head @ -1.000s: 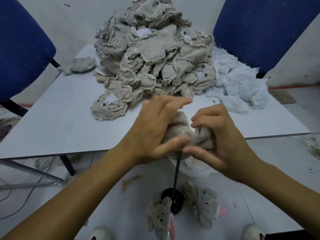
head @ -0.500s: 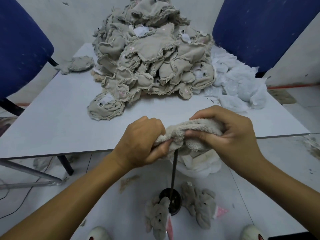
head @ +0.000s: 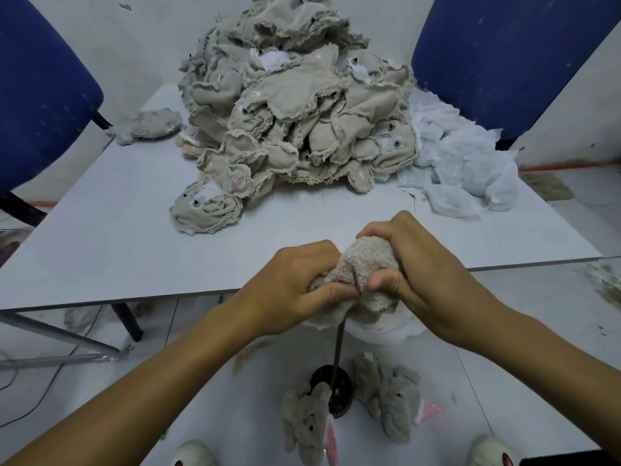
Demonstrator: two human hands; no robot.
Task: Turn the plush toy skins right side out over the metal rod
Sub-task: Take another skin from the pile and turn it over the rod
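A fuzzy beige plush skin [head: 364, 264] sits bunched over the top of a thin metal rod [head: 337, 351] that rises from a round black base [head: 332, 390] on the floor. My left hand [head: 295, 287] grips the skin's left side, thumb pinching the fabric. My right hand [head: 420, 264] grips its right side, fingers curled over the top. The rod's upper end is hidden inside the skin. A large pile of inside-out beige skins [head: 295, 105] lies on the white table [head: 100, 237] beyond my hands.
Two turned grey plush toys [head: 307, 422] [head: 391, 395] lie on the floor beside the base. White fabric pieces [head: 460, 169] lie at the table's right. One beige skin [head: 151, 124] lies alone at the far left. Blue chairs [head: 40, 95] [head: 510, 58] flank the table.
Both hands have closed in tighter and pulled the skin down over the rod, so the skin is now a rounded bunch instead of a stretched band.
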